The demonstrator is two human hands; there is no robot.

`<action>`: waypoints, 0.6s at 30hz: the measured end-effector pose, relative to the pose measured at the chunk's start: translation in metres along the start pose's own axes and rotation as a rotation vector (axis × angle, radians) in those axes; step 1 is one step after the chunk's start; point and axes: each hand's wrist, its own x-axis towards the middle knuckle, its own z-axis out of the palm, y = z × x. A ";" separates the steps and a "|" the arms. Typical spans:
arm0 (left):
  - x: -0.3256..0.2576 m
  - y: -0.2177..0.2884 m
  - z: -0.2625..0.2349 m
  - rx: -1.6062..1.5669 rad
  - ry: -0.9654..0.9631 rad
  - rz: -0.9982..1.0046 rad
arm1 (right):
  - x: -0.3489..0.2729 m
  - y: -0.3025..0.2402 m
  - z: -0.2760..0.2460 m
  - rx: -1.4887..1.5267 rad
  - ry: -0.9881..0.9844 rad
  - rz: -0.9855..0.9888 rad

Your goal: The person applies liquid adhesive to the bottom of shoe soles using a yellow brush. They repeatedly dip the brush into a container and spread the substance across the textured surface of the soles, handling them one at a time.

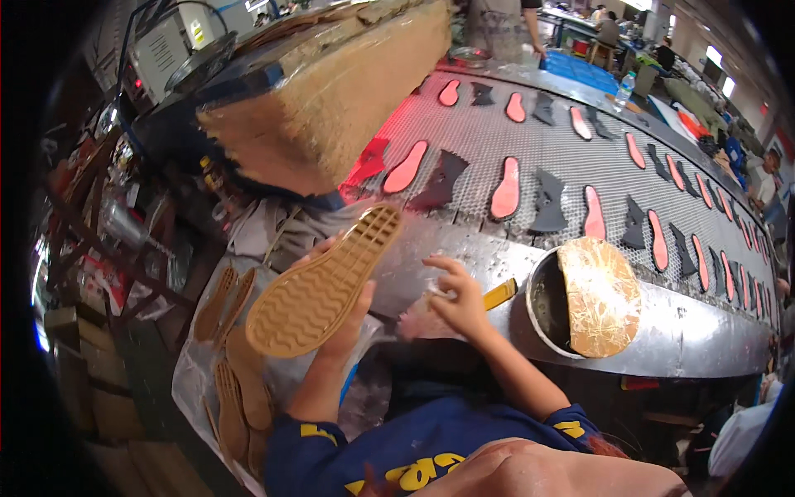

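A tan shoe sole (319, 286), wavy tread at one end and open grid at the other, is gripped along its edges by my left hand (354, 319). Its patterned face is turned toward me. To the right of it, my right hand (460, 300) is raised over the metal ledge, fingers curled, with the index finger bent outward. Something pale shows at its fingertips, too blurred to name. Just beyond that hand is a yellow, black-ended tool (500, 293). More tan soles (240, 389) lie on the plastic-covered surface at my left.
A mesh conveyor (472, 132) carries pink sole-shaped pieces (505, 189) and black cut pieces (548, 203). On its metal ledge (696, 323) stands a round pot (542, 311), partly covered by a tape-wrapped disc (600, 298). A cardboard-covered housing (331, 108) rises ahead, left of the conveyor.
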 end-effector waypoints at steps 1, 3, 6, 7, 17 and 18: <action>0.000 0.004 0.004 -0.044 -0.015 -0.044 | -0.003 -0.008 -0.004 0.319 0.010 0.122; -0.005 0.007 0.009 -0.059 -0.044 -0.095 | -0.004 -0.038 -0.018 0.654 -0.110 0.348; -0.004 0.007 0.015 0.016 -0.073 -0.045 | -0.020 -0.053 -0.022 0.962 -0.106 0.337; -0.005 0.011 0.016 0.042 -0.080 -0.015 | -0.027 -0.063 -0.017 0.824 -0.022 0.390; 0.025 0.042 -0.003 -1.319 -0.100 -1.207 | -0.041 -0.066 0.001 0.013 0.150 -0.064; 0.027 0.040 -0.002 -1.413 -0.093 -1.296 | -0.039 -0.065 0.003 0.023 0.170 -0.106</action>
